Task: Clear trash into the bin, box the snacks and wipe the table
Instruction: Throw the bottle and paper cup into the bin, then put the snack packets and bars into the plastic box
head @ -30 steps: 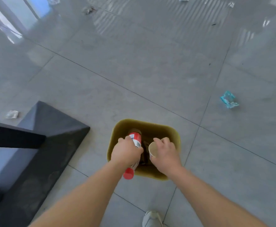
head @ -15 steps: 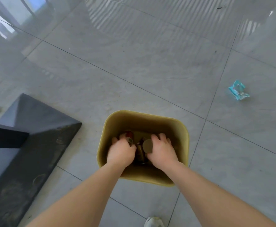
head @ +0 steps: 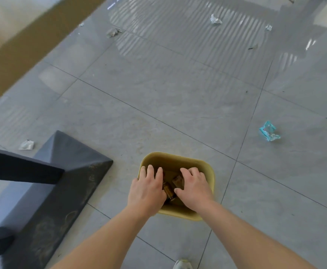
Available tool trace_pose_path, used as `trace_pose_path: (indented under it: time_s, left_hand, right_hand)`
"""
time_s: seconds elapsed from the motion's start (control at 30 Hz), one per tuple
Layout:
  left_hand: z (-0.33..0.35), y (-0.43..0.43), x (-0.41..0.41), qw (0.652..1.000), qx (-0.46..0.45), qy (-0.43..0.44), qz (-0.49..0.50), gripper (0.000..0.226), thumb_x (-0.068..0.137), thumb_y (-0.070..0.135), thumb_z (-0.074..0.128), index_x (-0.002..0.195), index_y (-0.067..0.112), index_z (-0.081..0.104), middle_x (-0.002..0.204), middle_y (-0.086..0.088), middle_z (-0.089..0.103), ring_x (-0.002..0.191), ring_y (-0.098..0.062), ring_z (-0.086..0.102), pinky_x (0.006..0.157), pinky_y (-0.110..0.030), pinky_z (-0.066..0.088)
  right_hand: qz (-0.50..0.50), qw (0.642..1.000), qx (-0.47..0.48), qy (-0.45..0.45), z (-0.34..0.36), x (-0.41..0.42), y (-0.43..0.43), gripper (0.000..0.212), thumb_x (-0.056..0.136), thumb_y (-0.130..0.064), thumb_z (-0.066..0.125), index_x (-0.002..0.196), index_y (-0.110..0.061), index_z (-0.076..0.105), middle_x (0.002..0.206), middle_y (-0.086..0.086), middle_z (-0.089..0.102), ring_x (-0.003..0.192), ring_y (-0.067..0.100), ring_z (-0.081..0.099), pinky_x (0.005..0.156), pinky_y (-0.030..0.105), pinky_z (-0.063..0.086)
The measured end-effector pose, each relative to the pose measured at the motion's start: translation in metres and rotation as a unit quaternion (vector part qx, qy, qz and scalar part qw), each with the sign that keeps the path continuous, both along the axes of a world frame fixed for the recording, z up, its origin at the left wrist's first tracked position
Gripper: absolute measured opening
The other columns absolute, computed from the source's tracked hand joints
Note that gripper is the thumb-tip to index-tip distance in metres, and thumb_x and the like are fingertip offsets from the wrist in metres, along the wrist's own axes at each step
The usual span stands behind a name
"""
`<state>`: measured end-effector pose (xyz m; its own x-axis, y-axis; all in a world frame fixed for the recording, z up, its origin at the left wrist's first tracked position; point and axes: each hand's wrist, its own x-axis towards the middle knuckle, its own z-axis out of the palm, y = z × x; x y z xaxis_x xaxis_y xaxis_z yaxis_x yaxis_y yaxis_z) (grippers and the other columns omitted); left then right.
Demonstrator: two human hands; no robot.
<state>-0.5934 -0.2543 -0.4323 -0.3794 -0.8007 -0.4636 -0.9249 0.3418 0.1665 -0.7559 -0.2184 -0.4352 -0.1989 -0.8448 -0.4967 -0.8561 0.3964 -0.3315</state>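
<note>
A tan plastic bin [head: 178, 159] stands on the grey tiled floor at lower centre. Inside it lie dark pieces of trash [head: 171, 186], dimly lit; a bottle shape shows between the hands. My left hand [head: 148, 189] hovers over the bin's left side, palm down, fingers spread, holding nothing. My right hand [head: 194, 188] is over the bin's right side, also palm down with fingers apart and empty. The red-labelled bottle and the paper cup are no longer in my hands.
A dark table base [head: 61, 183] and its black leg [head: 19, 167] stand left of the bin. A teal wrapper [head: 269, 131] lies on the floor at right. Crumpled white papers [head: 26, 145] [head: 215, 19] [head: 113, 32] are scattered around. A shoe tip [head: 182, 264] shows at the bottom edge.
My left hand let go of the red-labelled bottle and my right hand let go of the paper cup into the bin. Both hands now hover open above it.
</note>
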Motion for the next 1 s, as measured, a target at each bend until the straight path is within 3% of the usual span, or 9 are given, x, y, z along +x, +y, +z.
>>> trace_pose_path:
  time_s: [0.27, 0.6, 1.0]
  left_hand:
    - [0.116, 0.017, 0.017, 0.999, -0.022, -0.010, -0.031, 0.070, 0.098, 0.050, 0.032, 0.157, 0.022, 0.009, 0.163, -0.012, 0.016, 0.151, -0.037, 0.012, 0.111, -0.047, 0.036]
    - [0.274, 0.041, 0.043, 0.997, -0.057, 0.033, 0.041, 0.065, 0.098, 0.047, 0.038, 0.154, 0.025, 0.013, 0.162, -0.010, 0.019, 0.151, -0.036, 0.013, 0.116, -0.052, 0.027]
    - [0.406, 0.077, 0.090, 0.983, -0.160, 0.028, 0.089, 0.072, 0.096, 0.056, 0.040, 0.155, 0.024, 0.011, 0.162, -0.011, 0.022, 0.151, -0.034, 0.016, 0.116, -0.054, 0.031]
  right_hand:
    - [0.041, 0.998, -0.031, 0.023, 0.112, 0.013, 0.009, 0.063, 0.086, -0.047, 0.060, 0.141, -0.026, 0.036, 0.134, 0.002, 0.044, 0.119, 0.025, 0.041, 0.101, 0.036, 0.041]
    - [0.066, 0.994, -0.087, 0.027, 0.270, 0.029, 0.026, 0.057, 0.086, -0.048, 0.060, 0.136, -0.028, 0.041, 0.132, 0.000, 0.045, 0.121, 0.023, 0.042, 0.098, 0.037, 0.045]
    - [0.136, 0.976, -0.166, 0.019, 0.414, 0.067, 0.051, 0.057, 0.089, -0.045, 0.062, 0.138, -0.027, 0.038, 0.132, 0.001, 0.047, 0.119, 0.023, 0.044, 0.092, 0.035, 0.049]
